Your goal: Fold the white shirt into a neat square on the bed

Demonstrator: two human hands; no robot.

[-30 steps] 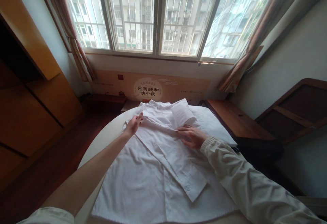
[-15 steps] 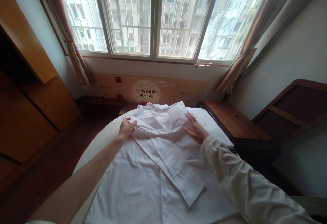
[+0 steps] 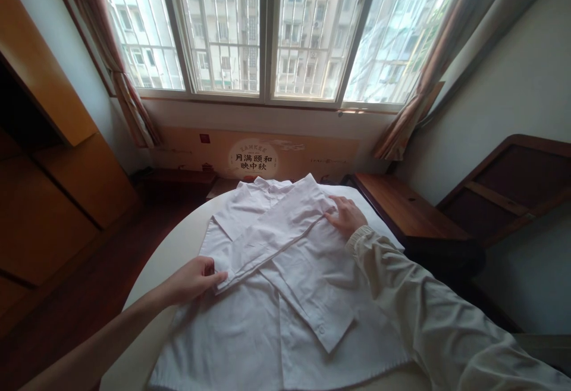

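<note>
- laying the upper sleeve [image 3: 272, 233] flat across the white shirt [image 3: 218, 343] looks to be the step in hand; a light, even pull between the two hands would serve best, enough to straighten the cloth without dragging the body beneath;
- the creases toward the right end would, i judge, benefit from a smoothing stroke down the sleeve; a fold pressed firmly on that side should stop the strip slewing;
- lowering the near end gently seems wiser than dropping it; the lower sleeve [image 3: 307, 302] slants underneath, and bunched cloth there could leave a ridge;
- the left hand [image 3: 194, 275] pinches the near end of the upper sleeve between thumb and bent fingers; from those fingertips the cloth runs away and to the right;
- the right hand [image 3: 348, 217] is at the other end of that sleeve, by the fold on the shirt's right side; its fingers are curved, but i cannot tell whether they grip the cloth or only press it;
- the shirt lies between and under the hands, on a pale table [image 3: 165, 254] with a rounded edge; its collar [image 3: 267, 185] is beyond both hands; the end of the lower sleeve lies nearer the person, well apart from either hand
</note>
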